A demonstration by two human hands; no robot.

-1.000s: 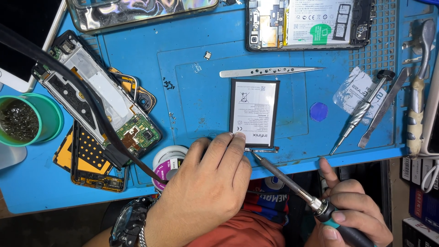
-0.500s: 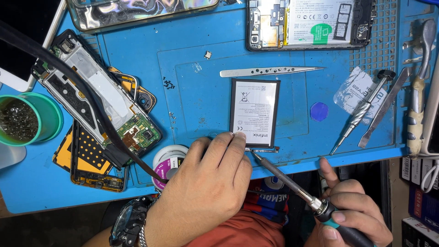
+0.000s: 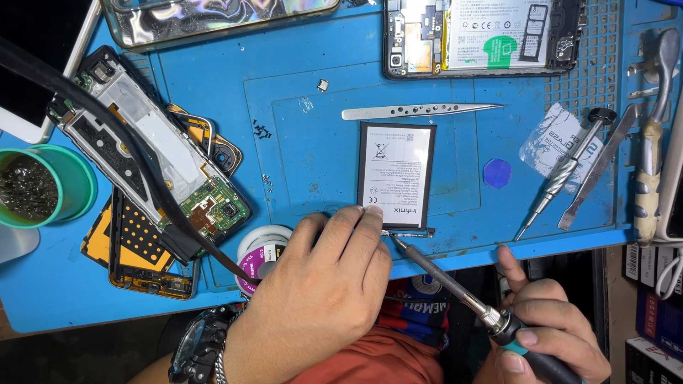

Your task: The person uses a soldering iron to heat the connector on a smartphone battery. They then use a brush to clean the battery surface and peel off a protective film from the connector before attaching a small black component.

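- Head view: two hands. The left hand (image 3: 324, 284) presses fingertips on the near edge of one white battery (image 3: 395, 173).
- The right hand (image 3: 544, 331) grips one soldering iron (image 3: 455, 288), tip just beside the left fingertips.
- Beyond the battery: one pair of tweezers (image 3: 420, 111).
- Right of the battery: one screwdriver (image 3: 565, 171).

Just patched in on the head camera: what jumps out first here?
The phone battery lies mid-mat, the left hand pinning its lower edge. The right hand aims a soldering iron at that edge. Left on the blue mat lies an opened phone.
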